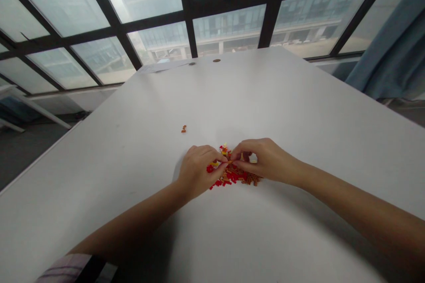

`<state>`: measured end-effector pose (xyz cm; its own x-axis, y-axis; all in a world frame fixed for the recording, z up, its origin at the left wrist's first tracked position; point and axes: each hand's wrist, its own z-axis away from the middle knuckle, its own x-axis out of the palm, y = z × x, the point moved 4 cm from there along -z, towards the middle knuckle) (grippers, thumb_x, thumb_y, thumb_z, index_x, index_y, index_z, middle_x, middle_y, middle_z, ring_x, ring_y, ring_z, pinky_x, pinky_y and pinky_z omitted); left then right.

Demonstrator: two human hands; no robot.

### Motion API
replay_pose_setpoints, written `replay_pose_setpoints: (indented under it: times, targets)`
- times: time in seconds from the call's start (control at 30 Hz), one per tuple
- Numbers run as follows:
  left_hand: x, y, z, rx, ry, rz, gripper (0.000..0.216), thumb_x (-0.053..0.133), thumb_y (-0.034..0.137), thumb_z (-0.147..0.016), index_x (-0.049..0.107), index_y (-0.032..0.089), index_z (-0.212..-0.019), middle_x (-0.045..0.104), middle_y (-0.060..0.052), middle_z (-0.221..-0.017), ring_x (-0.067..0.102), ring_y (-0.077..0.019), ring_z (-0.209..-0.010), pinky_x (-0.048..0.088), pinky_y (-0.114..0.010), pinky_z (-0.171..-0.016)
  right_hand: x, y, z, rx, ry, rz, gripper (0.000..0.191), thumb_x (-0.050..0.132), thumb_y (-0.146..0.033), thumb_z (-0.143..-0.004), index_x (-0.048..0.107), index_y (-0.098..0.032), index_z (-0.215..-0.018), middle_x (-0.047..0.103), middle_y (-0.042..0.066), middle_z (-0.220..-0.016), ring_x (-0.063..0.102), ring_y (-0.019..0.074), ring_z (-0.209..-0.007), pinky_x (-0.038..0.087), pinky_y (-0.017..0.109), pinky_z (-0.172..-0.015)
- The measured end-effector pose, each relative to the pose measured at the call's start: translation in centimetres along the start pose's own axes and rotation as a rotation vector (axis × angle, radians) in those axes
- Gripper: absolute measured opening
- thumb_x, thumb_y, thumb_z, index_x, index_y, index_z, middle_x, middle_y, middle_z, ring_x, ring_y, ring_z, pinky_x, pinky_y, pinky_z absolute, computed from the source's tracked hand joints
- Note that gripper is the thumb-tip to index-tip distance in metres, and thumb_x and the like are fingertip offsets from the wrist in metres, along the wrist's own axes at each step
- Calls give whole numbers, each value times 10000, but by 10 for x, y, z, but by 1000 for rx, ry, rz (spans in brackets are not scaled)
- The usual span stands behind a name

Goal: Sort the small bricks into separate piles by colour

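A heap of tiny interlocking bricks (234, 176), mostly red and orange with some yellow, lies on the white table (272, 97). My left hand (197, 171) and my right hand (264, 160) hover over the heap with their fingertips meeting above it. Both pinch a tiny orange brick (227, 161), which is mostly hidden by the fingers. A small built stack of yellow and red pieces (225, 149) stands at the heap's far side, just beyond my fingertips. A separate small orange piece (183, 129) lies farther up the table, apart from the heap.
The table's left edge (40, 154) drops to a grey floor. Two round grommets (216, 60) and a sheet of paper (162, 67) are at the far end. Large windows lie beyond, with a blue-grey curtain (388, 40) at right.
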<state>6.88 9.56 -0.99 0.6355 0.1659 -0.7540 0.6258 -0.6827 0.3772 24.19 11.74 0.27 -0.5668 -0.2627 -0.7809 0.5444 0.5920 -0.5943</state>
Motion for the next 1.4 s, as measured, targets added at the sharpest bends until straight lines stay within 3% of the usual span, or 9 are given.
replay_pose_setpoints:
  times: [0.4,0.53,0.67,0.8,1.0,1.17,1.4]
  targets:
    - [0,-6,-2,-143,-15,144,50,667,185,-784,666,220,-820,740,-12,-804,685,-161,-729,533,-320,-759,6,-5,4,1,66,-94,114,592,-287,-872,672,-209,-846,711,6,-757,644,119,-621,494,236,-605]
    - [2,-12,-2,-259,-19,209,68,679,159,-726,682,219,-755,732,16,-722,665,-127,-642,540,-242,-654,6,-1,5,23,14,-71,156,571,-269,-873,700,-225,-948,740,9,-823,668,134,-666,506,256,-648]
    - [-10,-34,-4,-407,93,139,27,680,192,-714,660,203,-728,719,14,-701,643,-113,-597,519,-215,-590,-2,6,6,43,-54,92,199,579,-243,-856,718,-239,-998,752,19,-869,670,156,-707,496,275,-663]
    - [-33,-74,-7,-537,228,4,74,656,214,-729,633,192,-795,731,-1,-794,652,-120,-634,509,-228,-611,-8,10,8,37,-177,219,195,561,-254,-875,741,-246,-947,749,28,-834,654,169,-682,471,290,-628]
    - [-58,-126,-1,-715,287,-243,89,675,288,-750,648,209,-782,722,-6,-767,676,-179,-702,484,-279,-662,-6,11,10,12,-282,84,151,610,-220,-809,740,-249,-881,739,31,-865,650,163,-689,487,278,-622]
    - [-57,-133,3,-753,239,-374,116,683,352,-782,677,237,-799,719,-17,-765,673,-214,-751,462,-307,-680,-5,13,11,32,-317,28,109,644,-214,-778,730,-249,-835,722,15,-825,637,157,-669,494,279,-621]
    - [-52,-134,2,-706,173,-365,121,723,356,-777,708,240,-808,730,-3,-740,684,-202,-731,456,-292,-666,-4,14,10,16,-304,27,127,634,-170,-769,724,-243,-820,719,21,-862,643,150,-679,492,273,-624]
